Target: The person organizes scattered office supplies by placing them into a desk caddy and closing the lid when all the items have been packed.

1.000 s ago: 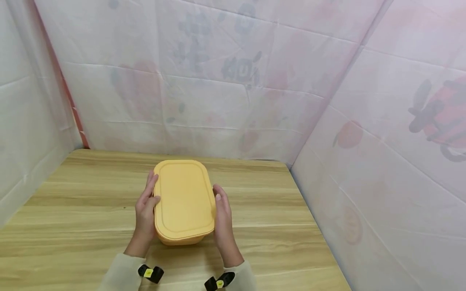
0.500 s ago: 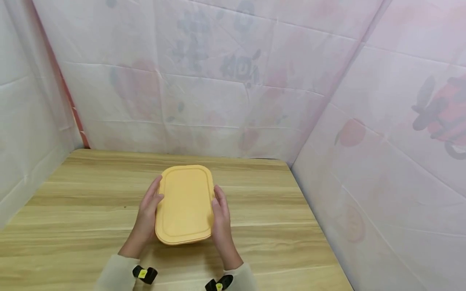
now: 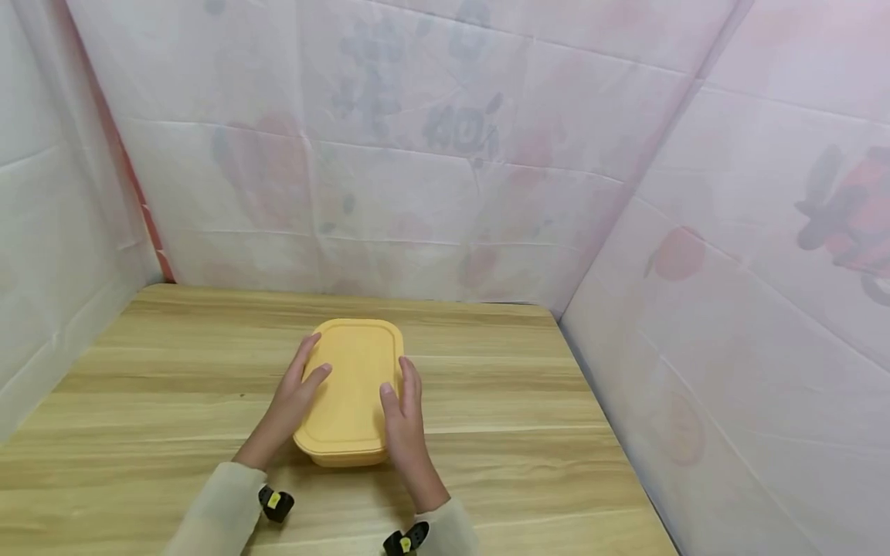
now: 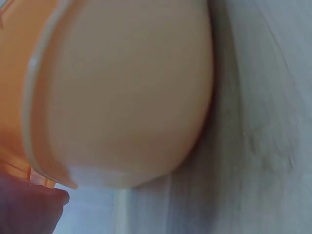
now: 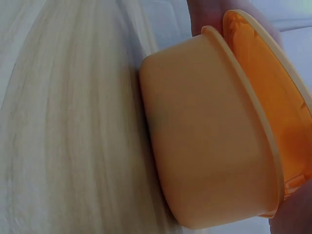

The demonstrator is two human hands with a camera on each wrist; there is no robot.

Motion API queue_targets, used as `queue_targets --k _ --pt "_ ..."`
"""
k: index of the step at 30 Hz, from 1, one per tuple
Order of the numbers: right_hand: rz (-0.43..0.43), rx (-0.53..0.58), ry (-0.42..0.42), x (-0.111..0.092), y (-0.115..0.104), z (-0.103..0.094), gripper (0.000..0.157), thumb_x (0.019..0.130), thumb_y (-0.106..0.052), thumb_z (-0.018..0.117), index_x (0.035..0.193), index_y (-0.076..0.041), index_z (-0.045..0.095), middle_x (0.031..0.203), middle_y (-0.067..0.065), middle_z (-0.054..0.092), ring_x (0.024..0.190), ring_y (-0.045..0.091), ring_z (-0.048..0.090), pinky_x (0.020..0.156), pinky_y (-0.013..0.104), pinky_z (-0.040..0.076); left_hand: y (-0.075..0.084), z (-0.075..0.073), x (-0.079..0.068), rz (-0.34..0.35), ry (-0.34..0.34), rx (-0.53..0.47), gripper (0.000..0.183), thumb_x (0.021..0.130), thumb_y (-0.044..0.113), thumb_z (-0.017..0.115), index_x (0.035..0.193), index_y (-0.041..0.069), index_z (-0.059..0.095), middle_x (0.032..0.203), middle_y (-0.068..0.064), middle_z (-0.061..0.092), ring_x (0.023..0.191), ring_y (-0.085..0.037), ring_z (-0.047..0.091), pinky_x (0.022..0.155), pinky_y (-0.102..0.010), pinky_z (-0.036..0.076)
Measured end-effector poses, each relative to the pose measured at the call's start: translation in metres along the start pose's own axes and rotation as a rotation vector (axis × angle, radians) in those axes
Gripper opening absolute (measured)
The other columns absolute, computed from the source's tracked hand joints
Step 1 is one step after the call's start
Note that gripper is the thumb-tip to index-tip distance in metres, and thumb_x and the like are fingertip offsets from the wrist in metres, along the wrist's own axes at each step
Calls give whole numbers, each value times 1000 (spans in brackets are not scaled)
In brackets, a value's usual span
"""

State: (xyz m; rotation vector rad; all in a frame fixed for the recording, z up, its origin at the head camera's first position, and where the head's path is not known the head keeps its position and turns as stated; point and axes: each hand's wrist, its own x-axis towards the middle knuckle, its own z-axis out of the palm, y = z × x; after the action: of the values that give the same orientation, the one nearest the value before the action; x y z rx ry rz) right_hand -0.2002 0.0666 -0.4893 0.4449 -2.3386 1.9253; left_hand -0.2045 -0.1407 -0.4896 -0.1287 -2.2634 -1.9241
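Note:
A yellow lid [image 3: 351, 390] lies over an orange-yellow plastic box [image 3: 350, 460] that stands on the table. In the right wrist view a gap shows between the box [image 5: 209, 131] and the tilted lid [image 5: 265, 83], whose underside is visible. My left hand [image 3: 295, 394] holds the lid's left edge, thumb on top and fingers along the side. On the opposite edge my right hand [image 3: 405, 421] grips likewise, its thumb lying on the lid. A fingertip [image 4: 36, 207] appears beside the box rim in the left wrist view. The box's contents are hidden.
The wood-grain table [image 3: 501, 401] reaches back to a pale printed cloth wall [image 3: 389, 185]. Another cloth wall [image 3: 737, 324] borders it on the right, and one [image 3: 62, 232] on the left. A black band [image 3: 276, 502] sits at the left sleeve.
Both thumbs have slid inward from the lid's edges onto its top. The right hand has shifted left. The lid first moved slightly right and toward me, and now its near edge sits a little higher.

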Motion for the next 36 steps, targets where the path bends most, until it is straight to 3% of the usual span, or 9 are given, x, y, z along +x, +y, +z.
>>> queue_targets --k 9,22,32,36 --pt "31 -52 -4 0 9 -3 61 109 -42 35 162 -17 17 168 7 15 155 29 17 124 59 18 -5 8 0 -31 -2 9 68 106 27 51 162 13 16 170 -15 -8 156 -38 -8 121 -68 1" --pt "55 -48 -4 -5 22 -1 66 109 -45 36 161 -10 17 167 12 17 154 34 18 122 63 19 -22 12 -1 -51 -13 49 72 105 32 52 163 13 14 169 -19 -8 155 -44 -7 119 -71 2" --pt "80 -118 -15 -5 24 -2 69 108 -49 36 163 -12 15 168 10 15 155 30 18 123 59 19 -21 12 0 -97 -26 164 76 106 36 51 162 3 11 169 -19 -7 154 -45 -4 122 -66 4" --pt "76 -114 -42 -2 23 -3 71 108 -49 34 163 -10 11 168 12 14 155 31 17 124 58 18 -20 11 1 -104 -24 200 80 106 37 51 162 5 4 169 -20 -7 155 -45 -3 122 -66 4"
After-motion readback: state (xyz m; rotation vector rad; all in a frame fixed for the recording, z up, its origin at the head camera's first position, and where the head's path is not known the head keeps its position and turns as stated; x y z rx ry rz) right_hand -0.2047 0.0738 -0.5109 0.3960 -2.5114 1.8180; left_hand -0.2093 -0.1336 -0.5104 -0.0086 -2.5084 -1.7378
